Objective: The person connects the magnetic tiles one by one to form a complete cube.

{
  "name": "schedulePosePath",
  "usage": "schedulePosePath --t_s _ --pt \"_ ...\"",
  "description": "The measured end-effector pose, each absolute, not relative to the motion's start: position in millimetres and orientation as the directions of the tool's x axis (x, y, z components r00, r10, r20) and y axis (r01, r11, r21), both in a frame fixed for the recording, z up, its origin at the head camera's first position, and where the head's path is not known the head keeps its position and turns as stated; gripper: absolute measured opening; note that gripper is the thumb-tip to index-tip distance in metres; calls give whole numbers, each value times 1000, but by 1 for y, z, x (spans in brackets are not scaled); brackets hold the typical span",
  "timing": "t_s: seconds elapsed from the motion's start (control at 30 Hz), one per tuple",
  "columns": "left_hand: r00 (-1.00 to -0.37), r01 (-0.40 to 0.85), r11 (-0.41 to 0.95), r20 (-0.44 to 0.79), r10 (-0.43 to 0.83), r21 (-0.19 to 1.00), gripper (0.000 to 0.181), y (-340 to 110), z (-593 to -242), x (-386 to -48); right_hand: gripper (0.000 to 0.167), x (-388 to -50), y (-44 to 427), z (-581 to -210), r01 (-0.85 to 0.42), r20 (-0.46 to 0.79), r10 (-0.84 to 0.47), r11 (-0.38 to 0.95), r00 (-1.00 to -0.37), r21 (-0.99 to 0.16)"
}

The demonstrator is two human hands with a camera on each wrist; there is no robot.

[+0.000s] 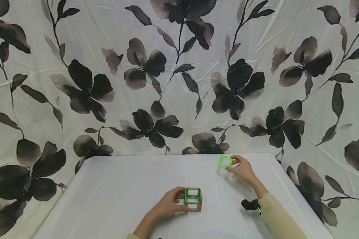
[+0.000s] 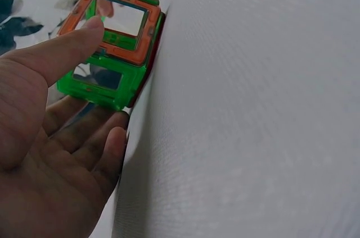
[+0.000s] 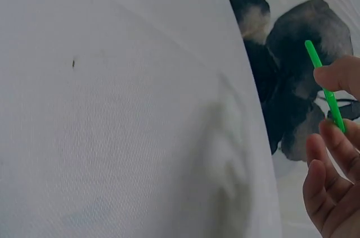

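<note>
My left hand [image 1: 169, 203] holds a small block of joined magnetic tiles [image 1: 192, 196] on the white table, its thumb on the near side. In the left wrist view the thumb presses an orange square frame tile [image 2: 147, 30], beside a green tile [image 2: 132, 76]; a dark red edge shows along the table side. Farther back and to the right, my right hand [image 1: 242, 168] pinches a single bright green square frame tile [image 1: 227, 157] between thumb and fingers, raised above the table. That green tile [image 3: 332, 103] appears edge-on in the right wrist view.
The white table [image 1: 122, 186] ends at a back edge against a hanging floral cloth [image 1: 167, 83]. A black object [image 1: 250, 204] shows beside the right sleeve [image 1: 281, 217].
</note>
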State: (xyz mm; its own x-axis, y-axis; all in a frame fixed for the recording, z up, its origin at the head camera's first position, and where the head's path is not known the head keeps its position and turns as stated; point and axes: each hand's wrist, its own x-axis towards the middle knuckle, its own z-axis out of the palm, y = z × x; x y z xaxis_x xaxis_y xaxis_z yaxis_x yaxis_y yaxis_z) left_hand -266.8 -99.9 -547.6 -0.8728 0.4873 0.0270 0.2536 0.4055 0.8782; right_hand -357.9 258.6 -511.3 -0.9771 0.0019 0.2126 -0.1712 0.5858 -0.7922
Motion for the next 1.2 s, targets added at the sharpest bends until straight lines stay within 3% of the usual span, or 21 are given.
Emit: schedulePosePath --t_s 0.2,0.77,1.2 --pt "-880 237 409 17 475 881 67 -99 -548 -267 55 -344 245 -500 -265 282 -64 580 -957 -770" --pt "-880 242 403 25 475 883 65 -98 -548 -268 56 -306 206 -477 -355 313 -177 587 -933 -727" --pt "-882 229 398 16 471 889 65 -99 -548 -267 52 -284 183 -482 -472 374 -289 552 -882 -687"
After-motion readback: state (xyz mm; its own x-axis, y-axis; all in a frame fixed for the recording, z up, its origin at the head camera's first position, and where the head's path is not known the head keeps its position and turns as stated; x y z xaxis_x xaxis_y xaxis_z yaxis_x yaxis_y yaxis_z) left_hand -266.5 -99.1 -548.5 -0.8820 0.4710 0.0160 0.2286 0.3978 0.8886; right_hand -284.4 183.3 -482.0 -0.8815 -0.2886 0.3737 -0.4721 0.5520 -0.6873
